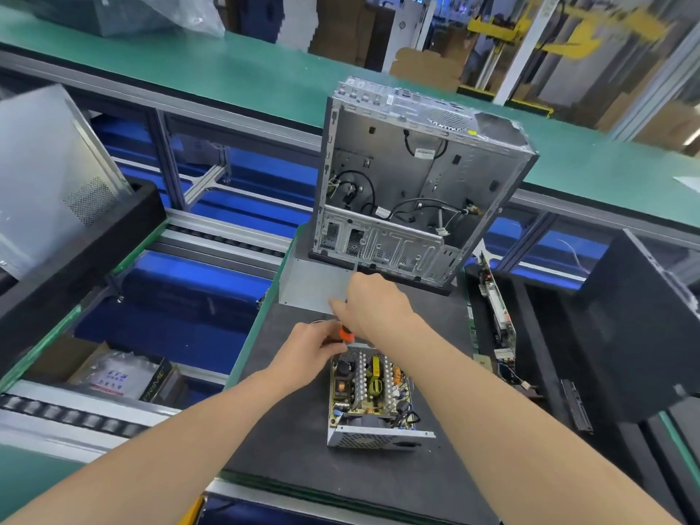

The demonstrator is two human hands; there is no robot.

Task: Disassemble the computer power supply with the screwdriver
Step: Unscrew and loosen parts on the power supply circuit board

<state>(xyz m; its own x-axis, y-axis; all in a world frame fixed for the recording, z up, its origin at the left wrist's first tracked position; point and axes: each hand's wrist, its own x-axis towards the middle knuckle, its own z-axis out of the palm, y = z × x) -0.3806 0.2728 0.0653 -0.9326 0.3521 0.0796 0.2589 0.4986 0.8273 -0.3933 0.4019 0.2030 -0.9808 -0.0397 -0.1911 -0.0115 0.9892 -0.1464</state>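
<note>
Opened power supply [373, 392] lies toward the table's [288, 430] near edge; right hand [373, 301] fingers are clenched on the screwdriver [345, 332] handle, left hand [314, 346] pinching lower, so the bit should be kept square and loaded before turning.

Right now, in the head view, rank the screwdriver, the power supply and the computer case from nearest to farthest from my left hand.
1. Screwdriver: orange handle right at the left hand's fingertips.
2. Power supply: open, just to the hand's right.
3. Computer case: farthest, upright, well ahead.

Prob. factory line — roller conveyors [75, 416], PC chassis [416, 183].
</note>
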